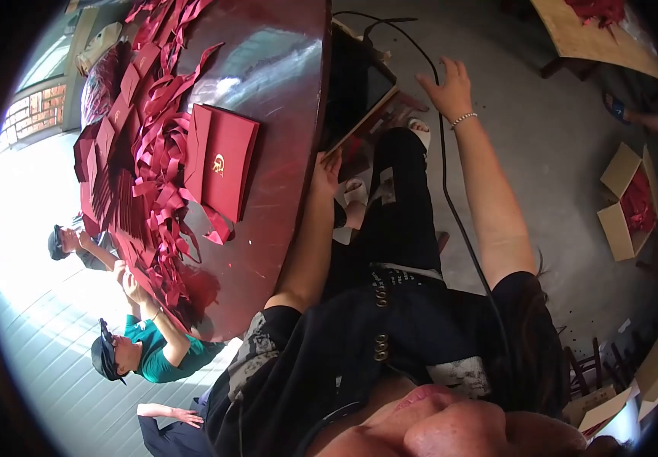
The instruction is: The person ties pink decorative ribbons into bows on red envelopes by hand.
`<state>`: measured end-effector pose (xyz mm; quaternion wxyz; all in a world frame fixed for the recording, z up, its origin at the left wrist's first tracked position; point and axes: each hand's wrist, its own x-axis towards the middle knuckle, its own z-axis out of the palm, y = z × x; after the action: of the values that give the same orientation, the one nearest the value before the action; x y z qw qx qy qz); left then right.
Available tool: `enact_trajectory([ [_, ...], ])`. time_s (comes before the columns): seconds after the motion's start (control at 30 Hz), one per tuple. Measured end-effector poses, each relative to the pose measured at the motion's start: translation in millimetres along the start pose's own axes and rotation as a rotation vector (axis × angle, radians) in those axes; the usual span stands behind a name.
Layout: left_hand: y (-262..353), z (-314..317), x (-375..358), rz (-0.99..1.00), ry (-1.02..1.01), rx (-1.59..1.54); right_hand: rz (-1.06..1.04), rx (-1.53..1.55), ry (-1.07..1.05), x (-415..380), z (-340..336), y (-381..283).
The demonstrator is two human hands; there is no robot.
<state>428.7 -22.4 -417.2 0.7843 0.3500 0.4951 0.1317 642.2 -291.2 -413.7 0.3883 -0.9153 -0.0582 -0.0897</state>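
My left hand (327, 174) is beside the edge of the dark red table (279, 179). Its fingers close on the lower corner of a dark box with a wooden edge (367, 114), and part of the grip is hidden. My right hand (451, 90) hangs in the air to the right of that box, fingers spread, holding nothing. A black cable (445, 171) runs down past this hand. On the table lies a red paper gift bag (220, 164) with a gold emblem, beside a heap of red ribbons (163, 156).
Several folded red bags (115, 190) are stacked along the table's far side. One person in green (165, 354) and another in a dark cap (58, 242) sit there. An open carton (633, 202) with red material stands on the floor at right. A wooden table (603, 38) is at upper right.
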Motion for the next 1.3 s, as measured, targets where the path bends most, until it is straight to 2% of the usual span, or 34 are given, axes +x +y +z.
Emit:
enact_trajectory([
  [0.03, -0.1, 0.4, -0.2, -0.015, 0.003, 0.011, -0.034, -0.298, 0.212, 0.0, 4.7, -5.1],
  [0.07, 0.1, 1.1, 0.0, -0.018, 0.006, 0.012, -0.032, -0.299, 0.209, 1.5, 3.3, -4.4],
  [0.13, -0.2, 2.3, -1.9, -0.007, 0.024, 0.013, 0.677, 0.91, -0.519, 0.9, -6.0, -1.0],
  [0.17, -0.1, 2.5, -4.4, -0.015, 0.026, 0.022, 0.689, 0.909, -0.515, 1.3, -3.8, 3.5],
  [0.23, -0.1, 1.8, -4.8, -0.004, 0.02, 0.014, 0.585, 0.926, -0.379, 8.7, -4.6, 6.8],
  [0.33, 0.9, -1.6, 1.4, -0.007, 0.0, 0.028, 0.55, 1.015, -0.273, 22.2, -19.1, 3.3],
  [0.47, -0.4, 2.1, -0.2, -0.001, 0.059, 0.016, 0.498, 0.877, -0.252, 72.9, -10.6, -38.0],
  [0.53, 2.3, -0.3, -3.3, -0.006, -0.015, 0.028, 0.23, 0.708, -0.288, 101.3, 12.2, -55.0],
  [0.6, 4.1, 5.6, -10.8, 0.004, 0.006, 0.014, 0.086, 0.882, -0.348, 104.6, -2.1, -99.2],
  [0.67, 6.4, 11.0, -12.3, 0.001, 0.029, 0.004, -0.122, 0.966, -0.551, 104.9, -29.9, -132.3],
  [0.7, 6.4, 11.5, -11.8, 0.004, 0.052, 0.015, -0.118, 0.964, -0.554, 104.9, -45.2, -137.1],
  [0.77, 3.4, 5.0, -9.5, -0.002, 0.085, 0.024, -0.346, 0.823, -0.7, 101.5, -68.4, -141.9],
  [0.8, 3.4, 0.5, -6.4, -0.007, 0.065, 0.04, -0.34, 0.822, -0.708, 98.8, -77.1, -137.3],
  [0.87, 2.7, 0.8, -5.0, -0.01, 0.048, 0.054, -0.251, 1.013, -0.797, 93.6, -96.1, -112.2],
  [1.0, 3.6, 5.8, -7.1, 0.017, 0.089, 0.04, -0.073, 0.953, -0.744, 53.6, -111.2, -40.7],
  [1.07, 3.5, 6.1, -4.2, 0.022, 0.086, -0.016, 0.106, 0.964, -0.759, 17.1, -117.9, -22.5],
  [1.13, 2.2, 6.7, -6.2, 0.04, 0.047, -0.02, 0.399, 0.883, -0.776, -22.1, -113.5, -13.5],
  [1.2, 5.1, 14.9, -9.5, 0.069, 0.09, -0.029, 0.546, 0.931, -0.887, -61.1, -102.6, -1.6],
  [1.23, 6.8, 17.0, -9.2, 0.095, 0.131, -0.024, 0.538, 0.926, -0.901, -76.0, -97.6, 2.5],
  [1.3, 3.4, -15.2, 35.4, 0.173, 0.184, 0.027, 0.645, 1.009, -0.96, -96.3, -89.8, 8.7],
])
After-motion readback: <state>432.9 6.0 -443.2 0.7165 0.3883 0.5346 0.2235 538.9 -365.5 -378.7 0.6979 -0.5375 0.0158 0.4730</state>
